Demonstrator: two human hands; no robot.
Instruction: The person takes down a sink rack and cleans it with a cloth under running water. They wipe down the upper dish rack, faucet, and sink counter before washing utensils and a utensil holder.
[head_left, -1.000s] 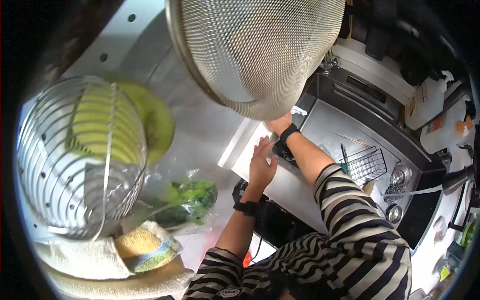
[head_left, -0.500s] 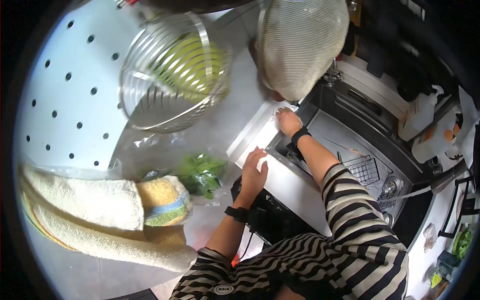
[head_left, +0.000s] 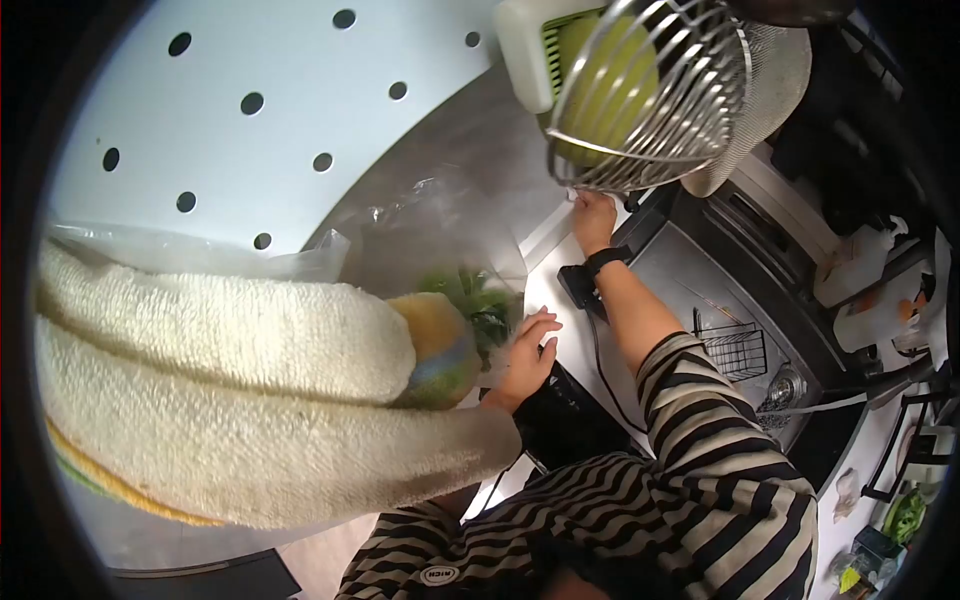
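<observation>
My right hand (head_left: 595, 220) is closed over a small white piece (head_left: 572, 194), which looks like a cloth or tissue, at the far end of the white counter strip (head_left: 550, 285). The hanging wire basket (head_left: 650, 150) partly covers the view just above it. My left hand (head_left: 530, 358) has its fingers apart and holds nothing, over the near part of the strip. Beside its fingertips lie green leaves (head_left: 480, 305) in a clear plastic bag. A cream towel (head_left: 240, 340) hangs in front and hides my left wrist.
A dark sink (head_left: 675, 265) on the right holds a black wire rack (head_left: 735, 350). A mesh strainer (head_left: 775, 100) hangs behind the basket. At upper left is a pale perforated panel (head_left: 250, 60). A small black box (head_left: 578, 286) with a cable sits by my right wrist.
The towel, basket and strainer have shifted in view as my head moved. My right hand has moved farther along the strip, still closed on the white piece. My left hand stays open.
</observation>
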